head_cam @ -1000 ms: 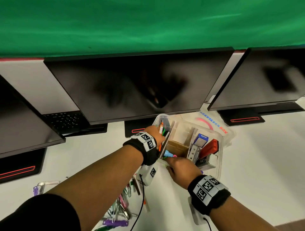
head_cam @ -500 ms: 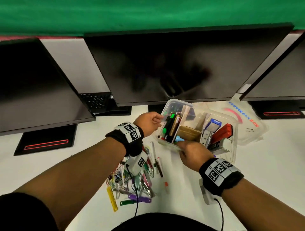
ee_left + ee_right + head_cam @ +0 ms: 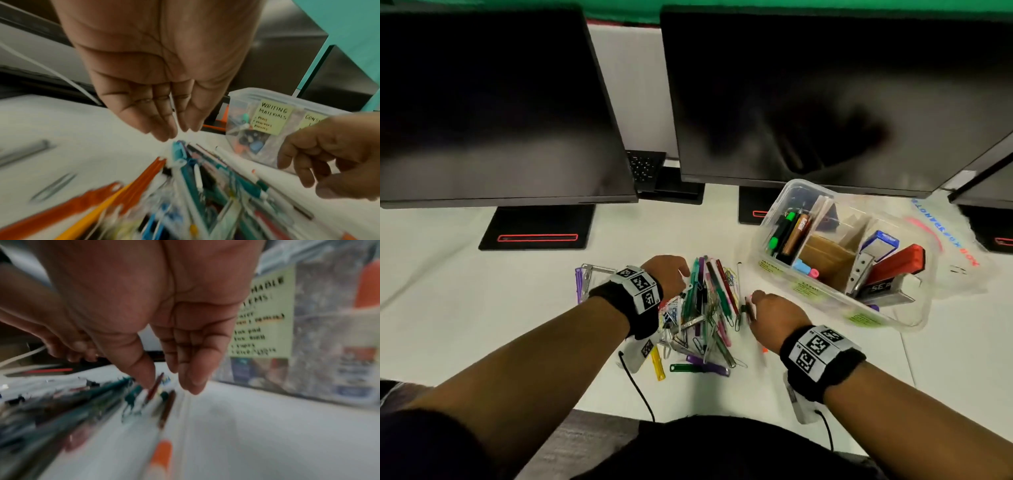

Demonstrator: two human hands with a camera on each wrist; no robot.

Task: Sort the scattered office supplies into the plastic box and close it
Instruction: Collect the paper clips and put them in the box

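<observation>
While both hands hover over the heap of pens and clips (image 3: 705, 308) on the white counter (image 3: 482, 308), the left hand (image 3: 667, 275) has its fingers (image 3: 164, 129) loosely straight, holding nothing. The right hand (image 3: 774, 313) reaches with its fingers (image 3: 193, 379) apart toward a pen at the heap's edge; the open plastic box (image 3: 774, 270) sits just right of the heap, its lid (image 3: 959, 246) beside it.

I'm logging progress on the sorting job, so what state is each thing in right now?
plastic box: open, partly filled.
lid: off, lying behind the box.
pile of pens and clips: loose on the table.
left hand: open over the pile, holding nothing.
right hand: fingertips at the pile's edge, grip unclear.
monitors: dark.
</observation>
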